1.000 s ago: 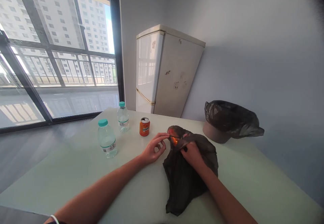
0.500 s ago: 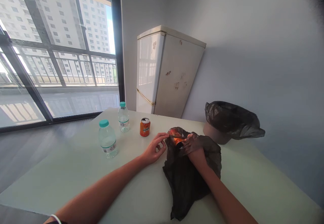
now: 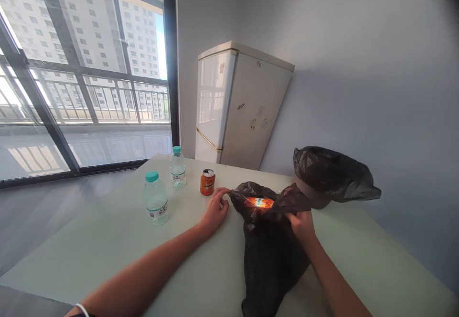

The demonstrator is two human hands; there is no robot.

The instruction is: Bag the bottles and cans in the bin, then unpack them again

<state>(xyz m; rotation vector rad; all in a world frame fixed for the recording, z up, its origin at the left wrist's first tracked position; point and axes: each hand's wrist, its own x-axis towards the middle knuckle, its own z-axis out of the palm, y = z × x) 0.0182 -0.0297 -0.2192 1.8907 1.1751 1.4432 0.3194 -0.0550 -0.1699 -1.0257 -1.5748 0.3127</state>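
A black plastic bag (image 3: pixel 272 264) lies on the table with its mouth spread apart. Inside the mouth an orange can (image 3: pixel 261 202) rests on its side, partly covered by the thin film. My left hand (image 3: pixel 216 208) pinches the bag's left rim between thumb and fingertips. At the opposite rim, my right hand (image 3: pixel 301 224) is closed on the plastic, its fingertips partly hidden by the bag. A second orange can (image 3: pixel 207 183) stands upright just beyond my left hand, its top opened.
Two clear bottles with teal caps, a nearer bottle (image 3: pixel 156 200) and a farther bottle (image 3: pixel 178 169), stand left on the pale table (image 3: pixel 107 240). A bin (image 3: pixel 317 197) lined with a black bag (image 3: pixel 330 171) stands back right. Behind is a white fridge (image 3: pixel 251 111).
My right hand has come out of the bag and moved right, now holding its rim. The can is left lying in the bag. The mouth is stretched wider; my left hand keeps its pinch.
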